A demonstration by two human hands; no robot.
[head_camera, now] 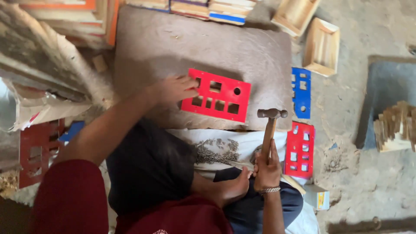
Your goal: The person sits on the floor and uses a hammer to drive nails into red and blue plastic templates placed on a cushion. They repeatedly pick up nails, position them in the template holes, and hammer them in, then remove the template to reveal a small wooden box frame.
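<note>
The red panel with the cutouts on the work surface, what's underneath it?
The red panel lies flat on a brown slab, which shows through its cutouts. The left hand presses its left edge. Whether anything else lies beneath the panel cannot be seen.

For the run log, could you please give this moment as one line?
left hand: on red panel | right hand: holding hammer | panel on brown board

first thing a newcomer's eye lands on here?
Likely the red panel with cut-out windows, lying mid-frame on a brown slab, the left hand pressing its left edge. Next, the hammer held upright in the right hand just below the slab. A blue panel and another red one lie to the right.
</note>
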